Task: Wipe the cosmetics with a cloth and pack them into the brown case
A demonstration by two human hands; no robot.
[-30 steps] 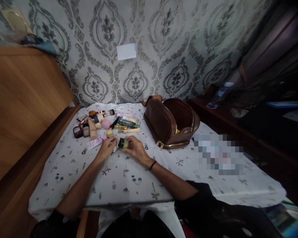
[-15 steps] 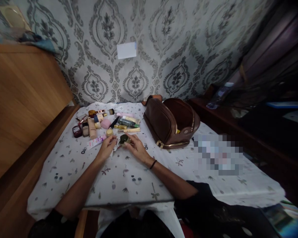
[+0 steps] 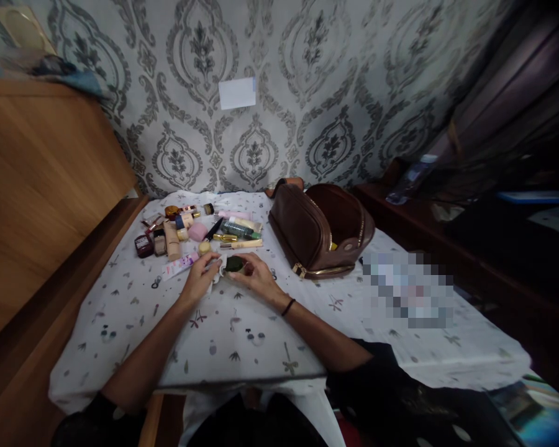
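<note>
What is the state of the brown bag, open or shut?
The brown bag is open: its top zipper sides stand apart, exposing the interior.

Dark-green jar [image 3: 234,264], crumpled white sheet [image 3: 222,266]
You are holding the small jar tilted in your right hand [image 3: 259,279]; the sheet, perhaps tissue, is bunching in your left hand [image 3: 199,277], just beside it.

On the worktop [image 3: 289,338], cosmetics [image 3: 197,232] lie grouped back left, the bag [image 3: 298,226] to their right, the wall [image 3: 256,133] behind both. The jar [image 3: 233,265] is between the hands [image 3: 259,279], before the group. A bottle [image 3: 410,180] is right of the bag.
</note>
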